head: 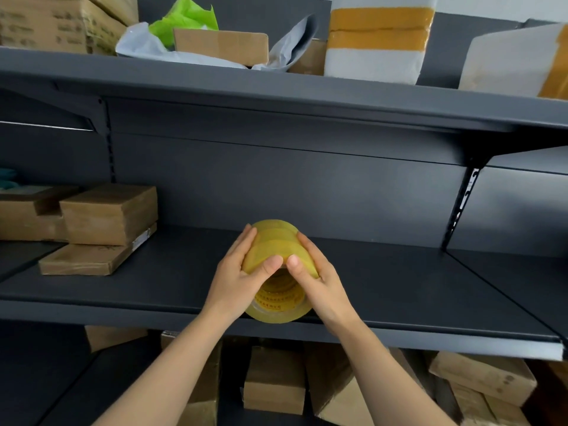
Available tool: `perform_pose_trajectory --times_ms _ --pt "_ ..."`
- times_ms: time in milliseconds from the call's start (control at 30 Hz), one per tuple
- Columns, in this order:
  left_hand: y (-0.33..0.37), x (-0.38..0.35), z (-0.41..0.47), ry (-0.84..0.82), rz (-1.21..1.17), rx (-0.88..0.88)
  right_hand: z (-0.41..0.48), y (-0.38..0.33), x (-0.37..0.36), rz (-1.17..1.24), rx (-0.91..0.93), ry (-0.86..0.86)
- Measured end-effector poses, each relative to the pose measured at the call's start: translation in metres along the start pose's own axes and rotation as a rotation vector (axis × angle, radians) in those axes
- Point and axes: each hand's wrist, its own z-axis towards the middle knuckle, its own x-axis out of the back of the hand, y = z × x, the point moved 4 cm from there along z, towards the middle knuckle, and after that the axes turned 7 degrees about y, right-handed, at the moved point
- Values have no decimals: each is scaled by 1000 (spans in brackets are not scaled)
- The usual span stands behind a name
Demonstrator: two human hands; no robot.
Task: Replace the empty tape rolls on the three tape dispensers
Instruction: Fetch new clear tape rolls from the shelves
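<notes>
Currently held: stack of yellow tape rolls point(276, 247), gripped from both sides
Stack position: over the front edge of the middle shelf point(399, 287), axis tilted, open core faced toward the camera; contact with the shelf cannot be told
Left hand point(236, 278): fingers curled round the stack's left side, thumb laid on top
Right hand point(319, 278): fingers curled round the right side, thumb on top, just beside the other thumb
Same shelf, left: cardboard boxes point(104, 216) stacked, well apart from the stack
Upper shelf point(276, 87): parcels point(378, 41) stored
</notes>
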Motion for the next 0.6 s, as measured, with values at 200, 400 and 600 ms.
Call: perform_pose_trajectory --times_ms 200,400,600 --pt "16 -23 -15 -3 -63 -67 -24 -6 27 37 52 111" --pt "44 -71 -42 -57 -136 -107 -62 -13 78 76 50 246" --pt "77 -145 -87 -163 -248 -96 -116 -23 159 34 40 390"
